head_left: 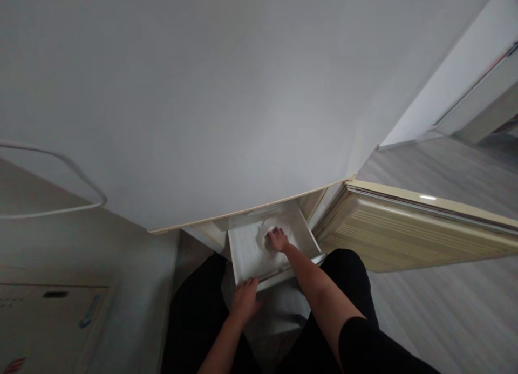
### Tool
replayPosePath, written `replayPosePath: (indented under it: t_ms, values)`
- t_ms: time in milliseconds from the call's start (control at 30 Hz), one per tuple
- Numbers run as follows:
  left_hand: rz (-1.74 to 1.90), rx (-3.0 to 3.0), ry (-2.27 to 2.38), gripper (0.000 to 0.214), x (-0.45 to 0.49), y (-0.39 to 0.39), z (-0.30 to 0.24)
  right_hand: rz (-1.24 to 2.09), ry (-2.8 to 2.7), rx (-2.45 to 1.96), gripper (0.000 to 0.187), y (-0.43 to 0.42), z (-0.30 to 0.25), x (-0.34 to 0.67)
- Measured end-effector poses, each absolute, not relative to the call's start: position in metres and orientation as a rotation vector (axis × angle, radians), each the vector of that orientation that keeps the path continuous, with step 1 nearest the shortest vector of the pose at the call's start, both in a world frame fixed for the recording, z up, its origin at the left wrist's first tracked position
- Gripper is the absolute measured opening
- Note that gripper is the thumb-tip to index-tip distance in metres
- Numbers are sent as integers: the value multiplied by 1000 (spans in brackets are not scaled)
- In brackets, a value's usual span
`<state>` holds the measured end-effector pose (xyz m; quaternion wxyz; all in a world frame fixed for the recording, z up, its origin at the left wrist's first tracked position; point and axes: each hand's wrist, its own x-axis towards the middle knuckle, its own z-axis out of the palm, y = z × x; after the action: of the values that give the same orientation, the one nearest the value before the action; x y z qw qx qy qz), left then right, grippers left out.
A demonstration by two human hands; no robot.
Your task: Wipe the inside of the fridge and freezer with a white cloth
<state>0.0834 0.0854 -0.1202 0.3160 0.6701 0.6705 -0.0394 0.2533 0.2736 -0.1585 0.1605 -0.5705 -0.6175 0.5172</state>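
Pressing a white wad [264, 235], probably cloth, onto the floor of the pulled-out drawer [246, 252], lower centre of frame, with the right hand [278, 239]; hiding the fingertips, so not telling whether pinching or only flattening. Gripping the drawer's front left corner with the left hand [245, 298], likely bracing against sliding. Leaving bare floor around the wad, but being hemmed by drawer walls, open door [380, 233] at right, dark-clad knees [348, 269] at bottom.

One head view, forward and steeply down toward a nearby drawer [247, 251]
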Motion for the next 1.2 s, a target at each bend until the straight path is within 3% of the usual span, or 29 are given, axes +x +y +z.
replayPosePath:
  t_ms: [67,100,233,467,633,833,967,1067,1200]
  values:
    - [-146,1747,1775,51,87,89,-121,1422,-2003,-1675,55,274,-170,247]
    - [-160,1739,1774,48,88,91,-121,1386,-2115,-1690,57,275,-175,245]
    - [-177,1708,1786,39,90,95,-121,1153,-2402,-1800,77,293,-183,254]
    - [-174,1665,1814,39,93,90,-120,857,-2343,-2041,107,338,-183,284]
    - [-156,1680,1753,58,87,75,-111,891,-2514,-1951,117,336,-189,238]
    - [-153,1718,1866,67,73,49,-96,960,-2797,-1465,77,283,-193,123]
    - [-312,1698,1912,71,76,52,-102,988,-2829,-1426,71,269,-196,117]
    - [-372,1660,1895,70,82,60,-106,1021,-2774,-1531,89,283,-197,177]
    - [-341,1636,1888,64,86,65,-102,958,-2375,-2010,114,303,-194,277]
